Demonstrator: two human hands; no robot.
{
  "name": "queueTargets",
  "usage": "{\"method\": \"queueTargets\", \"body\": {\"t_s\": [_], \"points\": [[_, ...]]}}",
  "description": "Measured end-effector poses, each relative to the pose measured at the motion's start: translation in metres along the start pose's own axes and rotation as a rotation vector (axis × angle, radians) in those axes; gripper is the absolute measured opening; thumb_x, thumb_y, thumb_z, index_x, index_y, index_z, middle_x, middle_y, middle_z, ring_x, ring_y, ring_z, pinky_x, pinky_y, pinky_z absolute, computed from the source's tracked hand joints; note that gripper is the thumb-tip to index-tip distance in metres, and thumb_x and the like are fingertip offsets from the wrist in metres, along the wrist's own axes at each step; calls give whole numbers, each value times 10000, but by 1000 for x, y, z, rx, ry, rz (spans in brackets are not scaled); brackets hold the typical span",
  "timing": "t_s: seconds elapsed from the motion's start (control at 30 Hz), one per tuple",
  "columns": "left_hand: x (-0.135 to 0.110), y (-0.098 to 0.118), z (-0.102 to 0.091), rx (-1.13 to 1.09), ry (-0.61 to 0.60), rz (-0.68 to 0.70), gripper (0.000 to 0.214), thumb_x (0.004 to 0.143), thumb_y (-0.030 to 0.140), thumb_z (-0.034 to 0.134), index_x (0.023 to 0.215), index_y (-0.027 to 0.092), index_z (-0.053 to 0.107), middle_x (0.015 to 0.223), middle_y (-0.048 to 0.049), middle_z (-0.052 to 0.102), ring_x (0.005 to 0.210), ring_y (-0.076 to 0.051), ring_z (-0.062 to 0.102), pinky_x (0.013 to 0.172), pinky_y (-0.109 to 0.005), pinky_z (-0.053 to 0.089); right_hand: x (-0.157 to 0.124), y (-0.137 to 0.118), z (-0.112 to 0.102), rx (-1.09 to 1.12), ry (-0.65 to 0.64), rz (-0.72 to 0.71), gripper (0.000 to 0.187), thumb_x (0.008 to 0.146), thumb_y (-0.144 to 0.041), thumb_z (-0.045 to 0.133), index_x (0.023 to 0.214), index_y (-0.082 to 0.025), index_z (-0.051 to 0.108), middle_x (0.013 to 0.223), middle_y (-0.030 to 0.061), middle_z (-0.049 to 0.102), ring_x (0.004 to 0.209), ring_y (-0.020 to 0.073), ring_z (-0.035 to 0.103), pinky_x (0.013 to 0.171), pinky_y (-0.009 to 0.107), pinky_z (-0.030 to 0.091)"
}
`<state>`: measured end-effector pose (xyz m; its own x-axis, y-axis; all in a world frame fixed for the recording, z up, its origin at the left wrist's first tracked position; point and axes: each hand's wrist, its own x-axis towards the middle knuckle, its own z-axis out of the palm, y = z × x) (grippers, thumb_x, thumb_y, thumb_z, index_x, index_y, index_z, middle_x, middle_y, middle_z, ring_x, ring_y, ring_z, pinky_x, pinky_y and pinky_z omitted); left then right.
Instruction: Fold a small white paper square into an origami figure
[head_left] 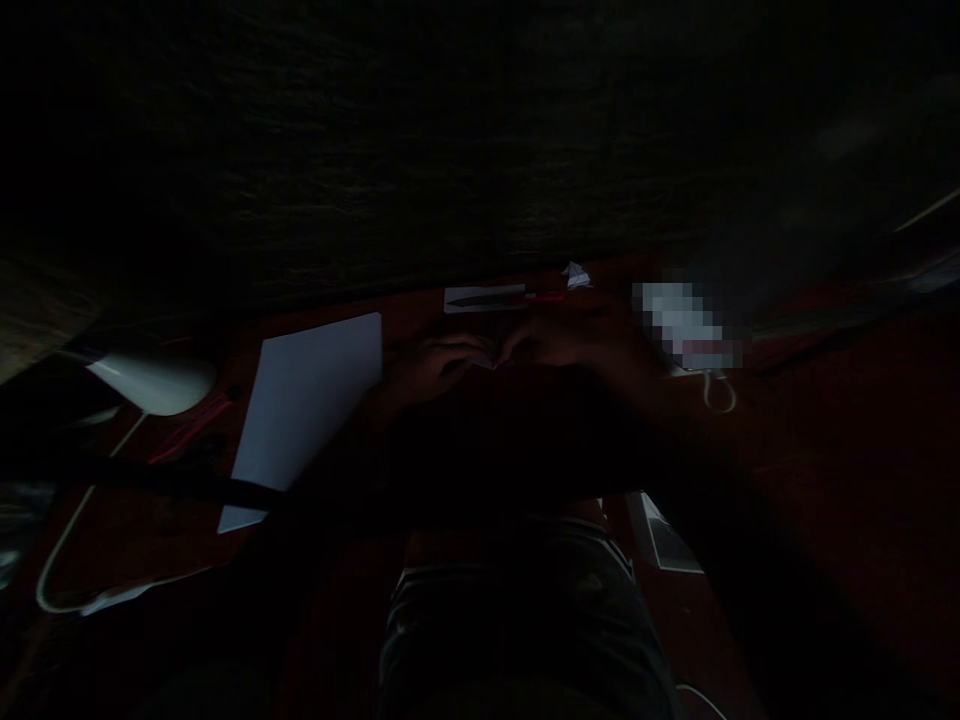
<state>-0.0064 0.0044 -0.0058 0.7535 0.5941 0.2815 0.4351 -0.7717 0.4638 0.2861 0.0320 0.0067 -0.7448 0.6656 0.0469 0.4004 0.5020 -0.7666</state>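
The scene is very dark. My left hand (435, 362) and my right hand (547, 340) meet over a reddish table (825, 420), fingers curled together. Between their fingertips shows a small pale piece, seemingly folded paper (486, 358). Both hands pinch it. A large white sheet of paper (307, 405) lies flat just left of my left hand.
At the far edge lie a white strip with a dark tool on it (484, 297), a red pen (547, 296) and a small folded paper shape (576, 274). A white lamp head (154, 382) and a white cable (67, 560) sit left. Another pale sheet (664, 540) lies near my lap.
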Motion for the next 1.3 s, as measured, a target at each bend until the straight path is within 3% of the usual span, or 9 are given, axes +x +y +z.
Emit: {"method": "queueTargets", "body": {"t_s": [0.4,0.97,1.13,1.3], "points": [[-1,2,0,2,7,2,398,1085,122,615,1385,278,825,1494,-75,818,1403,-260,771,1257,-522,610,-1,-2,-1,6,-20,103,347,868,-58,718,973,-293,951,1059,-5,926,936,189,819,909,306,614],[0,4,3,90,-5,-13,425,1080,123,617,1368,323,857,1486,-64,801,1438,-305,713,1317,-612,507,0,1,1,15,-6,64,336,867,-70,700,970,-280,942,1060,-10,934,934,177,827,890,282,619],[3,8,4,103,11,-23,443,1047,87,630,1322,335,872,1435,-56,809,1414,-306,708,1305,-611,508,-1,-4,1,1,-18,92,361,858,-47,669,959,-268,937,1063,-2,930,937,181,820,923,297,613],[5,13,7,140,26,-7,404,1051,86,635,1281,319,872,1418,-50,808,1397,-294,713,1297,-600,513,-4,-10,1,-54,50,72,411,854,-31,650,1015,-270,944,1107,11,924,1007,201,827,1001,334,609]]}}
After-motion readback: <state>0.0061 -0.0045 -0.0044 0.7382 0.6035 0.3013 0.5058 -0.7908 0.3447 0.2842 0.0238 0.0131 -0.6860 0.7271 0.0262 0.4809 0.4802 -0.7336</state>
